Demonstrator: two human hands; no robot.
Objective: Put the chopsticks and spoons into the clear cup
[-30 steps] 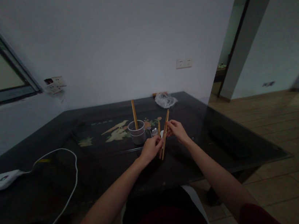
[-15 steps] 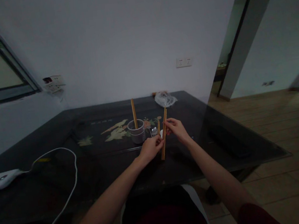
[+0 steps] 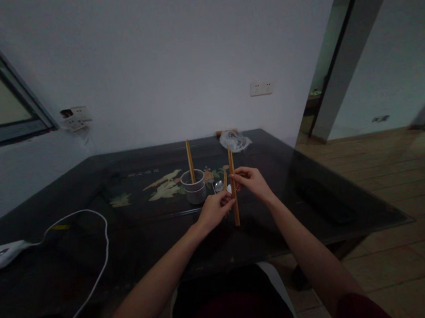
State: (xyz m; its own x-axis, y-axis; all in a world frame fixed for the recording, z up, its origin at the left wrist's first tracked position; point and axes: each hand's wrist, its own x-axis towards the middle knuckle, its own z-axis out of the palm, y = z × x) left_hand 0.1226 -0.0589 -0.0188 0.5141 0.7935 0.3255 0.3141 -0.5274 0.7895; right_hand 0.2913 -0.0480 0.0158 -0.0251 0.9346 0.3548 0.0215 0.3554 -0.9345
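A pair of wooden chopsticks [image 3: 232, 177] stands nearly upright between my two hands. My right hand [image 3: 251, 182] pinches it near its middle, thumb and fingers closed. Lower down, the fingers of my left hand [image 3: 215, 210] close round the same pair. Behind my left fingers another chopstick [image 3: 225, 179] shows in part; I cannot tell whether it is held or lying on the table. A metal spoon [image 3: 219, 185] lies just beyond, with a white round item [image 3: 229, 189] partly hidden by my fingers. Left of them stands a grey cup [image 3: 194, 192] holding upright chopsticks [image 3: 189, 159].
The dark glossy table [image 3: 148, 240] has a bird-and-flower picture. At its back lies a clear plastic bag [image 3: 234, 141]. A white device [image 3: 2, 256] with a cable [image 3: 107, 251] lies at the left. On the right is a dark flat object [image 3: 325, 200].
The chopsticks between my hands have turned from a rightward lean to nearly upright, their top shifting left and their lower end right. Both hands keep hold.
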